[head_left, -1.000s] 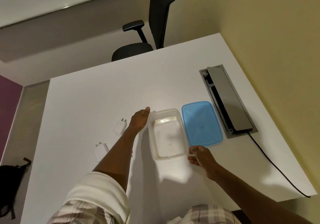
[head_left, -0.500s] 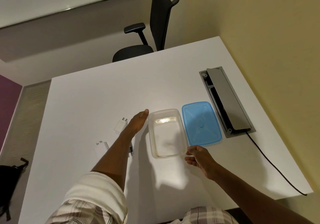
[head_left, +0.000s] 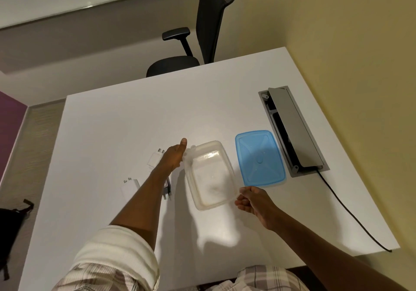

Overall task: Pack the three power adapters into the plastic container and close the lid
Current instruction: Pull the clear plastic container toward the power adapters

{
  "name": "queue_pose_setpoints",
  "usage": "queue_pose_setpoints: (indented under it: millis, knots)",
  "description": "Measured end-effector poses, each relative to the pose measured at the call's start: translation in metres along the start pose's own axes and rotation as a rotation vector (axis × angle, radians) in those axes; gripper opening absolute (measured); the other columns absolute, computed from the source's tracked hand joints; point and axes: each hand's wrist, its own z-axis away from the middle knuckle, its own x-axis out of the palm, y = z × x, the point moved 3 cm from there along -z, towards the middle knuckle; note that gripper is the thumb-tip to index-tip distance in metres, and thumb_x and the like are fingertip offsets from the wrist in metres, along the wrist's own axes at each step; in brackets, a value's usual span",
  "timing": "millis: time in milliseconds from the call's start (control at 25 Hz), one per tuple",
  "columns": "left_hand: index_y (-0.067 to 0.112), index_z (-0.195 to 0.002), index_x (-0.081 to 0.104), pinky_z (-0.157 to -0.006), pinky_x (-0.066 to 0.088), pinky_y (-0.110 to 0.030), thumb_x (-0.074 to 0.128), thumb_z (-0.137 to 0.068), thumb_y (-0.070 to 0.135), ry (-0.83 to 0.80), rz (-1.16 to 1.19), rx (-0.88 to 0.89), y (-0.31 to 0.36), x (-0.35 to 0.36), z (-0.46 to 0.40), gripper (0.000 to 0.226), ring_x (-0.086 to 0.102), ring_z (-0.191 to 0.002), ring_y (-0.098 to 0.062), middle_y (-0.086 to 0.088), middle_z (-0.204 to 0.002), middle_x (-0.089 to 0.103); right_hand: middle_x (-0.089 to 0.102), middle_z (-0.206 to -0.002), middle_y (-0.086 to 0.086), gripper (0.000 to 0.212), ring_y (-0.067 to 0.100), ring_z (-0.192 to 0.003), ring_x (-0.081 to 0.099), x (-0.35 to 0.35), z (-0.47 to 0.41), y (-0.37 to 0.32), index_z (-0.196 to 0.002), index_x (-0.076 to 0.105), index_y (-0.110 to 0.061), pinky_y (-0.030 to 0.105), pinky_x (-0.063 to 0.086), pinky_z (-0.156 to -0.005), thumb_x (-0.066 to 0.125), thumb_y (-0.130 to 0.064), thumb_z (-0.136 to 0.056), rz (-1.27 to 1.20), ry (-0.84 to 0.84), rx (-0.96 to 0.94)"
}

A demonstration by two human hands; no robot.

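Observation:
The clear plastic container sits empty in the middle of the white table. My right hand pinches its near right corner. My left hand lies flat against its far left corner, thumb stretched out. The blue lid lies flat just right of the container. One white power adapter rests left of my left hand. A second white adapter lies nearer and further left. Of the third adapter only dark prongs show from under my left forearm.
A grey cable box with its flap raised is sunk into the table right of the lid, and a black cable runs from it over the right edge. A black office chair stands behind the table. A dark bag lies on the floor at left.
The container has shifted slightly left and towards me and turned a little. My left hand, apart from it half a second ago, now touches its far left corner. My right hand stays at the near right corner.

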Motion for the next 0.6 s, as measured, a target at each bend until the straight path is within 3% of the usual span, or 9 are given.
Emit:
queue_pose_setpoints:
  millis: [80,160,360,480,600]
  knots:
    - [0.011,-0.114,0.064,-0.083,0.051,-0.039,0.031,-0.097,0.063,0.04,0.031,-0.039,-0.016,-0.007,0.009,0.064,0.061,-0.09,-0.024,-0.008,-0.107,0.065,0.065,-0.089,0.015,0.02,0.028,-0.086,0.071,-0.003,-0.001,-0.006,-0.099,0.063,-0.002,0.036,0.06,-0.08,0.056,-0.021,-0.096,-0.003,-0.003,-0.023]
    - [0.01,-0.109,0.066,-0.077,0.049,-0.036,0.036,-0.098,0.059,0.085,0.069,-0.073,-0.032,-0.012,0.021,0.058,0.062,-0.082,-0.023,-0.009,-0.102,0.067,0.064,-0.084,0.013,0.017,0.027,-0.082,0.07,-0.007,-0.004,-0.013,-0.094,0.064,-0.004,0.037,0.06,-0.079,0.059,-0.021,-0.095,-0.015,0.003,-0.039]
    - [0.005,-0.1,0.071,-0.079,0.055,-0.041,0.046,-0.099,0.046,0.178,0.14,-0.118,-0.07,-0.009,0.06,0.048,0.06,-0.066,-0.021,-0.006,-0.074,0.063,0.064,-0.082,0.013,0.013,0.025,-0.075,0.067,-0.014,-0.015,-0.033,-0.092,0.066,-0.006,0.041,0.059,-0.081,0.062,-0.019,-0.093,-0.005,0.028,-0.077]
    - [0.007,-0.105,0.071,-0.07,0.052,-0.034,0.046,-0.1,0.041,0.183,0.229,-0.148,-0.086,0.002,0.085,0.043,0.06,-0.068,-0.022,-0.01,-0.085,0.067,0.064,-0.087,0.014,0.018,0.025,-0.077,0.065,-0.015,-0.024,-0.046,-0.099,0.066,-0.005,0.038,0.059,-0.077,0.062,-0.021,-0.091,0.035,0.041,-0.097]
    - [0.008,-0.111,0.068,-0.071,0.052,-0.034,0.045,-0.101,0.041,0.186,0.284,-0.174,-0.101,0.014,0.106,0.041,0.063,-0.072,-0.023,-0.012,-0.097,0.069,0.063,-0.091,0.013,0.026,0.024,-0.078,0.063,-0.012,-0.031,-0.058,-0.106,0.066,-0.002,0.034,0.058,-0.071,0.064,-0.021,-0.088,0.081,0.032,-0.09]
